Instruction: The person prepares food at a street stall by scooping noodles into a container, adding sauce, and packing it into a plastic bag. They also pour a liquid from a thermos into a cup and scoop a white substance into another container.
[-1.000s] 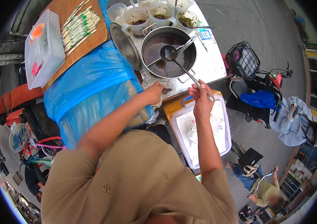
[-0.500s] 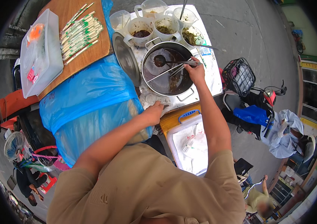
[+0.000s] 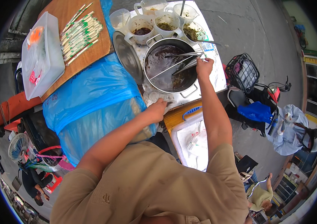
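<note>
A steel pot holds dark broth, split by a metal divider. My right hand is at its right rim, fingers closed round the upper end of metal tongs that dip into the broth. A ladle's handle slants over the far compartment, its bowl not clearly visible. My left hand is at the table's near edge, left of the pot, its fingers closed on crumpled clear plastic bags; their exact grip is partly hidden.
Several plastic jugs with sauces and chopped greens stand behind the pot. A round lid leans at its left. Wrapped chopsticks and a clear bin lie far left, beyond a blue plastic-covered bundle. A white-lined box stands nearer.
My right hand has let go of the ladle and shifted slightly right onto the tongs. The ladle's bowl has dropped out of sight. My left hand stays by the plastic bags.
</note>
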A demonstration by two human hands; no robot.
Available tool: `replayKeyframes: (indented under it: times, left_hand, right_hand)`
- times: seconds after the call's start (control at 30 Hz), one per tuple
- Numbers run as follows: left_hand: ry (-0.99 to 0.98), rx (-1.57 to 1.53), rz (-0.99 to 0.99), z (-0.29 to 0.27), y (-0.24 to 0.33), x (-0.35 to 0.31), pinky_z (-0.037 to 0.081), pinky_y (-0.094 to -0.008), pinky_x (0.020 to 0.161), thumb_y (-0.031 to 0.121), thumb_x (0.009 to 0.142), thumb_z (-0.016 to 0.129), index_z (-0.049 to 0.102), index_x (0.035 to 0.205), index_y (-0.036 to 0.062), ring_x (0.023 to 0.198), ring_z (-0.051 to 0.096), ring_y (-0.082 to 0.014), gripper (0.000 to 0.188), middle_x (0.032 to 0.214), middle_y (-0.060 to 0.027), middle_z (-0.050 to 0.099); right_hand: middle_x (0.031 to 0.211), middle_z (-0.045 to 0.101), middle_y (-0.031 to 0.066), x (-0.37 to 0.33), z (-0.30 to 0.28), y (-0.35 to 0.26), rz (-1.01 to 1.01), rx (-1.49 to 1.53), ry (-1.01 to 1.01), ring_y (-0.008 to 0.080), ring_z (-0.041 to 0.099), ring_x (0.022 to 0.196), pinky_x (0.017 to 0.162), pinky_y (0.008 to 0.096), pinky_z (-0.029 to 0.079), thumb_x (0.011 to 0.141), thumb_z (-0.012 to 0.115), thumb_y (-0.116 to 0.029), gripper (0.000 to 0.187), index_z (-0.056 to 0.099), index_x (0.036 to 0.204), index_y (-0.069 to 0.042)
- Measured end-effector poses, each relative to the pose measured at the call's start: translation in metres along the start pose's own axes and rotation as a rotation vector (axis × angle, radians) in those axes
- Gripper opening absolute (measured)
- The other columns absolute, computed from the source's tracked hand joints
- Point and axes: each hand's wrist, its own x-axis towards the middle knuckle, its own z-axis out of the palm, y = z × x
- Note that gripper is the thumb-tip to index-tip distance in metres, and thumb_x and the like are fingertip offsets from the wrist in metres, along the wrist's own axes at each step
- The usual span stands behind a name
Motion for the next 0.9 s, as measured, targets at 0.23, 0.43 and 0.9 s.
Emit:
replayKeyframes:
  times: [0.23, 0.43, 0.9]
  left_hand:
    - [0.041, 0.019, 0.052, 0.002, -0.001, 0.002, 0.049, -0.0433, 0.102, -0.007, 0.073, 0.061, 0.054, 0.135, -0.0015, 0.123, 0.056, -0.0424, 0.063, 0.133, -0.0215, 0.050]
    - [0.021, 0.028, 0.050, 0.002, -0.006, 0.008, 0.047, -0.0418, 0.106, -0.005, 0.070, 0.066, 0.053, 0.138, 0.0002, 0.125, 0.054, -0.0412, 0.069, 0.131, -0.0216, 0.051]
    - [0.021, 0.131, 0.018, -0.001, -0.007, 0.011, 0.044, -0.0402, 0.110, 0.003, 0.073, 0.071, 0.048, 0.144, -0.0026, 0.132, 0.050, -0.0410, 0.075, 0.141, -0.0240, 0.048]
  right_hand:
    - [0.089, 0.071, 0.0134, -0.098, -0.029, 0.046, -0.132, 0.141, -0.513, 0.0238, 0.068, 0.078, 0.071, 0.0341, 0.052, 0.094, 0.072, -0.025, 0.025, 0.071, 0.102, -0.001]
    - [0.090, 0.068, 0.0145, -0.152, -0.087, 0.010, -0.789, -0.045, -0.611, 0.0366, 0.066, 0.081, 0.071, 0.0425, 0.054, 0.093, 0.070, -0.015, 0.015, 0.071, 0.107, -0.007]
    - [0.090, 0.068, 0.0153, -0.199, -0.084, 0.038, -0.631, 0.177, -0.241, 0.0331, 0.068, 0.078, 0.070, 0.0408, 0.055, 0.095, 0.068, -0.007, 0.011, 0.069, 0.106, -0.003]
